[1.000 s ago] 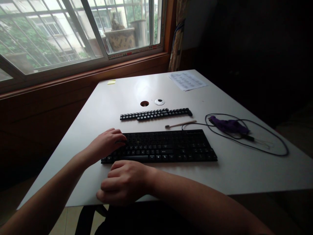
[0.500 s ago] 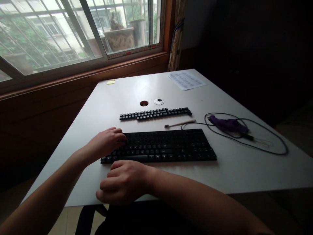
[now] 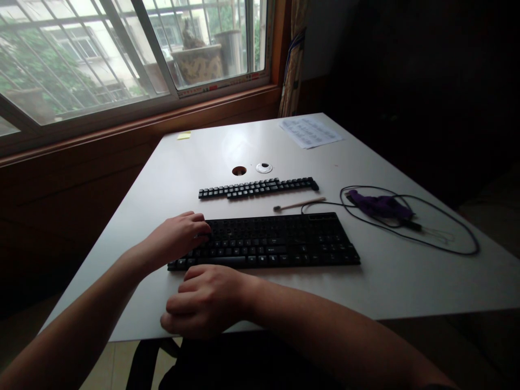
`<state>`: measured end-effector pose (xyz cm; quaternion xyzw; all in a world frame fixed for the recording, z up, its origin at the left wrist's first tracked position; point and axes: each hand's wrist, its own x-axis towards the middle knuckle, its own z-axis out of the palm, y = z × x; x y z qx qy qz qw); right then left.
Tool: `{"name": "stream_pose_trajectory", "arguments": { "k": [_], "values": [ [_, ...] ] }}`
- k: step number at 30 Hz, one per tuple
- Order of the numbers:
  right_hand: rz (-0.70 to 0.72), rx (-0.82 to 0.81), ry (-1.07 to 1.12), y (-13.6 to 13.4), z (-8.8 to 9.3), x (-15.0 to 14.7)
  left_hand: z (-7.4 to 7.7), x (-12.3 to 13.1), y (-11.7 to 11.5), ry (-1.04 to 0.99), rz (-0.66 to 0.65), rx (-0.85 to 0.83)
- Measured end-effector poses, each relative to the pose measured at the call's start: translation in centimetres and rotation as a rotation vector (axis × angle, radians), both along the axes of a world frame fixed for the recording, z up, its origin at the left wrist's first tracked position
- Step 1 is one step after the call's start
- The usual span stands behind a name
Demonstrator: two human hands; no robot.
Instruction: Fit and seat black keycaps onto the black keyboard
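A black keyboard [image 3: 280, 241] lies across the near middle of the white table [image 3: 390, 281]. My left hand [image 3: 176, 236] rests on its left end, fingers bent and pressed together over the upper keys. My right hand [image 3: 205, 301] sits on the table just in front of the keyboard, near the front edge. It is curled into a loose fist, and whatever is inside is hidden. Behind the keyboard lies a row of loose black keycaps [image 3: 258, 188], and between the two a thin stick-like brush [image 3: 299, 205].
The keyboard's black cable [image 3: 455, 250] loops at the right around a purple cloth [image 3: 377, 205]. A cable hole [image 3: 239, 170] and its white cap [image 3: 264, 168] are at mid-table. A printed sheet [image 3: 309, 132] and a yellow note [image 3: 184, 136] lie at the far edge, below the window.
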<state>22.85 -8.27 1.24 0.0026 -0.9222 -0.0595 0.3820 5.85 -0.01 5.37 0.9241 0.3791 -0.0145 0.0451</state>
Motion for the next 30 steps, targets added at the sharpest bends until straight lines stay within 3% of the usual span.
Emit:
{"name": "stream_pose_trajectory", "arguments": {
  "k": [21,30],
  "values": [
    [0.002,0.007,-0.032,0.0,0.4,0.1,1.9,2.0,-0.5,0.149,0.018,-0.013],
    [0.000,0.003,-0.018,0.0,0.2,0.2,1.7,1.6,0.9,0.051,0.039,-0.155]
  ]
}}
